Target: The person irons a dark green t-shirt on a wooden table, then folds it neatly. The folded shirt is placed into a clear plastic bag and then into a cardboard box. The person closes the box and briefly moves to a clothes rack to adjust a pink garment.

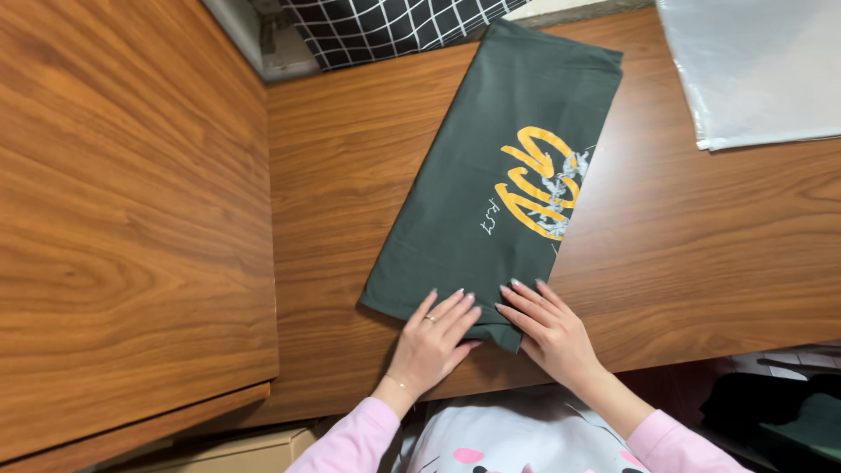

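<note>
We have both hands down on the near end of a dark green folded shirt (499, 175) that lies lengthwise on the wooden counter (701, 245). Our left hand (431, 343) lies flat with its fingers (451, 307) spread and released, pressing on the cloth near its closest edge; a thin ring sits on one finger and a fine bracelet circles the wrist. Our right hand (554, 331) lies just beside it, fingers likewise stretched out and unclenched, their tips on the shirt's near corner while the palm rests over the counter edge of the fabric. Neither hand grasps anything; both simply lie open on the cloth, nearly touching one another.

The shirt stretches away from our fingertips at a slant, tilted toward the right as it goes. Well beyond the fingers, on the shirt's right side, shows a yellow and pale printed design (540, 182). Past the far end of the shirt, a black cloth with a white grid pattern (385, 26) hangs over the counter's back edge. Far off to the right of our right fingers lies a clear plastic bag (753, 61), flat on the counter and apart from the shirt. To the left of our left fingers rises a wooden cabinet panel (123, 219). Our pink sleeves (350, 442) show at the bottom.
</note>
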